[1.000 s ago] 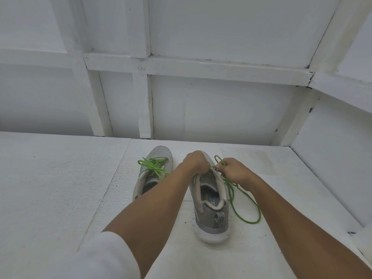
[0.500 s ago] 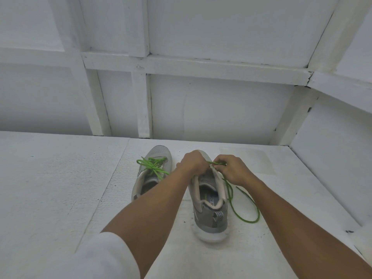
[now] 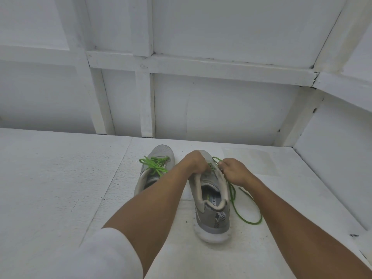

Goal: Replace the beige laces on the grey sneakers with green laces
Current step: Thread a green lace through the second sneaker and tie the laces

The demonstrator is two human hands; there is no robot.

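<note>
Two grey sneakers stand side by side on the white surface, heels toward me. The left sneaker (image 3: 161, 154) carries a tied green lace (image 3: 156, 165). My left hand (image 3: 194, 164) grips the tongue and eyelet area of the right sneaker (image 3: 211, 210). My right hand (image 3: 234, 171) pinches a green lace (image 3: 244, 216) at the shoe's right eyelets. A small loop of that lace stands above my fingers, and its long end trails in a curve on the surface right of the shoe. No beige lace is in view.
The white surface (image 3: 60, 188) ends at a white panelled wall (image 3: 211, 109) behind the shoes and a side wall (image 3: 332, 178) on the right. A seam runs down the surface left of the shoes. My white sleeve (image 3: 96, 256) fills the lower left.
My right hand has shifted slightly left toward the eyelets, and the lace loop above it has grown more upright. The trailing lace has shifted a little on the surface. Left hand barely moved.
</note>
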